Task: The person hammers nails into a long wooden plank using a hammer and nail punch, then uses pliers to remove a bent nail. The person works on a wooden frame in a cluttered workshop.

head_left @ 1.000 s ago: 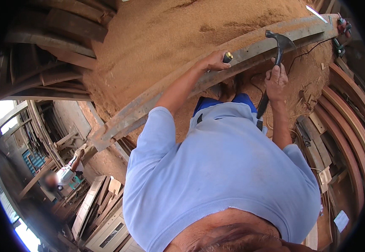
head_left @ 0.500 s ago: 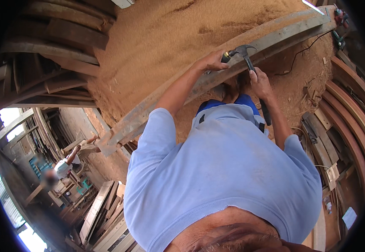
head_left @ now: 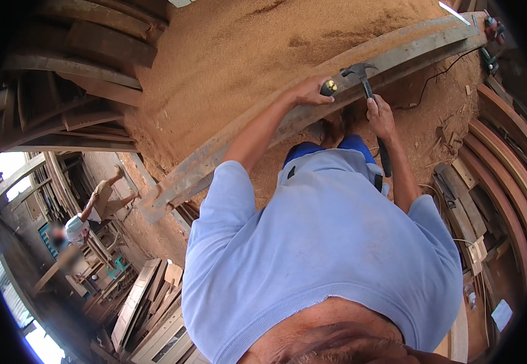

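Observation:
My left hand (head_left: 312,91) is closed around a black-and-yellow tool handle (head_left: 328,88), which looks like a chisel's; its lower part is hidden. This hand is over a long grey wooden beam (head_left: 421,51) that runs slantwise across the view. In my right hand (head_left: 380,116) is a black claw hammer (head_left: 360,71), gripped partway along its handle, with the grip end reaching back along my forearm. A small gap separates the hammer head from the yellow end of the tool handle.
Sawdust (head_left: 233,73) covers the ground beyond the beam. Stacked planks (head_left: 93,45) fill the far left, and curved reddish boards (head_left: 506,164) lie at right. A red tool (head_left: 493,29) is at the beam's far end. Another person (head_left: 78,229) is at left, near a green stool (head_left: 118,266).
The hammer head has moved off the tool handle's end, slightly up and to the right. My left hand has shifted a little. The other person's legs have moved apart.

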`<move>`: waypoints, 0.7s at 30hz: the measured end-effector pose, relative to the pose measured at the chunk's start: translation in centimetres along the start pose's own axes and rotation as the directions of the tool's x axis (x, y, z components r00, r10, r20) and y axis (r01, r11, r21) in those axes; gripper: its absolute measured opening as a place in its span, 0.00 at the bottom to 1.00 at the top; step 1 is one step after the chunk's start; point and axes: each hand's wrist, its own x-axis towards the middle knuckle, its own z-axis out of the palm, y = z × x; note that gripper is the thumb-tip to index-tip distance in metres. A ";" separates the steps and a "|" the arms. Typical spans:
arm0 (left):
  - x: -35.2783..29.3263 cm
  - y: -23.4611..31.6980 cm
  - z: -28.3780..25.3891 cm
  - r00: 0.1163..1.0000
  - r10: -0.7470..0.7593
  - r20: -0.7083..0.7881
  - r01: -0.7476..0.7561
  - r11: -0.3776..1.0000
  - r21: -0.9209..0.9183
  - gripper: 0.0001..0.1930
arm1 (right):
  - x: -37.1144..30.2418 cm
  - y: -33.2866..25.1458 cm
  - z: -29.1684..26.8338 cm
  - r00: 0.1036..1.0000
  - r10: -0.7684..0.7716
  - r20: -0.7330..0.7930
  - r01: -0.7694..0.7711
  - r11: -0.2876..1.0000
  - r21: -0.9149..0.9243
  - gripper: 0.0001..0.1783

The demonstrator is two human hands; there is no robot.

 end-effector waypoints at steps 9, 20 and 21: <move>-5.4 -3.5 -0.6 0.856 -0.347 -0.382 0.022 0.765 -0.644 0.11 | -0.2 0.9 1.2 0.973 0.215 0.085 -0.229 0.948 0.223 0.21; -7.4 0.1 -0.8 0.712 -0.491 -0.502 -0.108 0.630 -0.769 0.21 | 0.6 2.5 0.3 0.966 0.193 0.174 -0.232 0.943 0.239 0.20; -6.7 1.6 -0.9 0.710 -0.493 -0.504 -0.037 0.688 -0.725 0.21 | 0.5 1.4 -0.1 0.965 0.178 0.192 -0.224 0.940 0.256 0.19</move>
